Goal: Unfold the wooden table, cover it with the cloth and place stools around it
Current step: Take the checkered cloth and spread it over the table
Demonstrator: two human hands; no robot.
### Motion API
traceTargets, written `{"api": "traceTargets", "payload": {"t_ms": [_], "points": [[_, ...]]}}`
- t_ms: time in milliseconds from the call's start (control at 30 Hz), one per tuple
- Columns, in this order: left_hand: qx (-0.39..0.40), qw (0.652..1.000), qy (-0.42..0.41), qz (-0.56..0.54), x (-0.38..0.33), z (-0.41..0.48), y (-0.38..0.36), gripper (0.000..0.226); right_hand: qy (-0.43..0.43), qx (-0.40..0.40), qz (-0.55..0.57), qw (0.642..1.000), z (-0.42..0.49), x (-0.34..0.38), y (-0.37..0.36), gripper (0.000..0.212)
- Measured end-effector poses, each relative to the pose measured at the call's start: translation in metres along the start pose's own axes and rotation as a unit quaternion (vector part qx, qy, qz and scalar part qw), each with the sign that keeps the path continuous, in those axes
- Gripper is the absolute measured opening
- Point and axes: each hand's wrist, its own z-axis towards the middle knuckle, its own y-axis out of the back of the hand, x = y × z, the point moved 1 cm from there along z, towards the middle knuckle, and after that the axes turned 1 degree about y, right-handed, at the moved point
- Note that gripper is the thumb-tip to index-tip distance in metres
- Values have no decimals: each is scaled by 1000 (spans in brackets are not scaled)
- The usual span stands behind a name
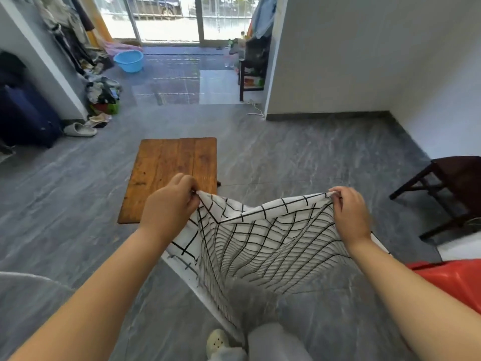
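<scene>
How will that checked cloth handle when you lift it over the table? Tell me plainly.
Likely floppy: the cloth sags in a dip between the left hand and right hand and hangs in folds. Probably light, since mere pinches at its top edge hold it up. It may drape unevenly over the table and need smoothing.

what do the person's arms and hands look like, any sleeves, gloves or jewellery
The left forearm and right forearm are bare all the way to the frame edge, with no sleeves in view. The left hand and right hand wear no gloves, and no watch, bracelet or ring shows.
</scene>
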Motion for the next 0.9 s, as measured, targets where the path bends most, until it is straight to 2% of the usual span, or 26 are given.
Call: {"api": "traceTargets", "payload": {"t_ms": [333,900], "points": [[48,995,-49,-69,-6,114,-53,13,-19,-91,-5,996,81,20,-1,15],[94,986,-113,-80,-33,391,-153,11,-50,-128,9,990,312,-42,-29,14]]}}
